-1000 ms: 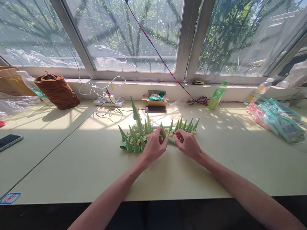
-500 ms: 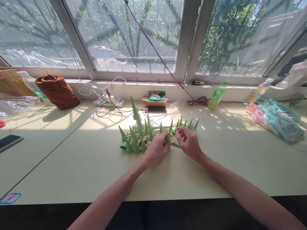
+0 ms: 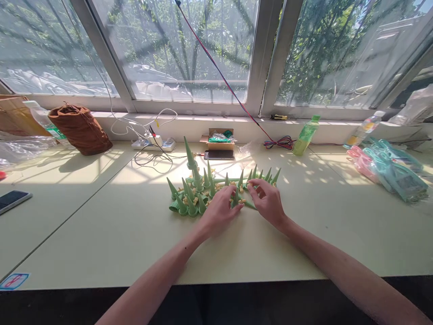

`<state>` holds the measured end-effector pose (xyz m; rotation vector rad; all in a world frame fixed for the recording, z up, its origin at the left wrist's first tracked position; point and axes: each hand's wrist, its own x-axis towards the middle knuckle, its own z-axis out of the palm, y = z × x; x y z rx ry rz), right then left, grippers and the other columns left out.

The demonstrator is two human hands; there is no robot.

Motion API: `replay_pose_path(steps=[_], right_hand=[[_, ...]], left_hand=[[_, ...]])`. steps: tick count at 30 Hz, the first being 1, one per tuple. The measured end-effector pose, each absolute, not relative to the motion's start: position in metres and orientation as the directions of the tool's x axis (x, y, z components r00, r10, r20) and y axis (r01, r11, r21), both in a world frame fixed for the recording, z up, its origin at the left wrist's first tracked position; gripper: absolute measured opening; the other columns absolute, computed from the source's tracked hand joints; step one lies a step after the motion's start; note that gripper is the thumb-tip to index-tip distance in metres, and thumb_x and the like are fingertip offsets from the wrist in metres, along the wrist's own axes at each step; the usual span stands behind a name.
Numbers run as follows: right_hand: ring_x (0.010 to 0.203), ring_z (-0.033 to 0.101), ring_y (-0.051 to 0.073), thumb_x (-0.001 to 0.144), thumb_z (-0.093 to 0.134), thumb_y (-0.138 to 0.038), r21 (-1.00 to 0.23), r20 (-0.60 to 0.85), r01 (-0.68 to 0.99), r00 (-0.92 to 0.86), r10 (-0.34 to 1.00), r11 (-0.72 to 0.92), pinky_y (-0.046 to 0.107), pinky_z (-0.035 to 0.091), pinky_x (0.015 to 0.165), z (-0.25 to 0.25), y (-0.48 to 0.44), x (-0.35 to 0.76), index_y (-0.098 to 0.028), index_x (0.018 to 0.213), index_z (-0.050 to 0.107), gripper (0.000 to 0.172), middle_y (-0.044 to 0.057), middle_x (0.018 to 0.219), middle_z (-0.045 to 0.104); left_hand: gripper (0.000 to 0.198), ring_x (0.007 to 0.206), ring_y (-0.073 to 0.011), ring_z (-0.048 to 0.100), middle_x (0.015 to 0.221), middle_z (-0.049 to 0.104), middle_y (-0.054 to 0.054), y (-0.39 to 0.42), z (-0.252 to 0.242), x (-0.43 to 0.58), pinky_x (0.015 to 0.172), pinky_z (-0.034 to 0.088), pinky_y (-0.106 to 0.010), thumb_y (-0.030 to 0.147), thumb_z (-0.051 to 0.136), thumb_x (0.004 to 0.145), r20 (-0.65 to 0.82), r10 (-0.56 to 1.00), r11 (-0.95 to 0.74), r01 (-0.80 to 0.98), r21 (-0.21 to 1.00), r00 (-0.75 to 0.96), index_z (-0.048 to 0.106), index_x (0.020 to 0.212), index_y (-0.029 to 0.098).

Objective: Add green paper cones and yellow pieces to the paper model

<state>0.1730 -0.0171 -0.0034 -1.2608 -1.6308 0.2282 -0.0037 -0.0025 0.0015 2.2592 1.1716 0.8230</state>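
On the pale cream tabletop (image 3: 101, 234) below the sunlit windows, both bare hands work at a cluster of green pointed plastic cones (image 3: 196, 189) strewn with small yellow pieces. The cluster stands at mid-table, just ahead of the hands. From my remote seat I see the left hand (image 3: 219, 211) with its fingers curled and pressed around a single green cone (image 3: 236, 197) at the near edge of the cluster. The right hand (image 3: 269, 201) sits just beside it, fingers bent and fingertips in among the cones on the right. I cannot tell whether they pinch one.

Behind the cluster lie a black phone (image 3: 219, 154) and a small open cardboard box (image 3: 220, 136), with a white power strip (image 3: 154, 144) to their left. A brown cloth bag (image 3: 80, 129) rests far left and a green plastic bottle (image 3: 306, 134) leans against the sill at right. Teal and pink plastic items (image 3: 389, 167) are heaped at the far right.
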Motion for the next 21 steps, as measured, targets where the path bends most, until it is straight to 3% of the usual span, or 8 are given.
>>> replay_pose_path(steps=[12, 21], right_hand=[[0.051, 0.054, 0.009, 0.09, 0.055, -0.036, -0.695, 0.562, 0.581, 0.074, 0.824, 0.423, 0.021, 0.041, 0.048, -0.0027, -0.0169, 0.1722, -0.02, 0.083, 0.055, 0.018, -0.001, 0.071, 0.061], [0.055, 0.055, 0.011, 0.092, 0.053, -0.035, -0.679, 0.577, 0.584, 0.052, 0.815, 0.444, 0.023, 0.043, 0.051, -0.0051, -0.0157, 0.1724, -0.019, 0.096, 0.064, 0.02, 0.002, 0.076, 0.064]], left_hand=[[0.017, 0.06, -0.0134, 0.05, 0.079, 0.059, -0.002, -0.0026, 0.0009, -0.0028, 0.062, 0.039, -0.027, 0.035, 0.055, 0.089, 0.333, 0.837, -0.539, 0.555, 0.634, 0.433, 0.053, 0.088, 0.018], [0.015, 0.057, -0.0124, 0.048, 0.073, 0.058, -0.001, -0.0044, 0.0036, -0.0018, 0.057, 0.036, -0.025, 0.027, 0.044, 0.093, 0.34, 0.836, -0.537, 0.521, 0.663, 0.43, 0.053, 0.086, 0.018]])
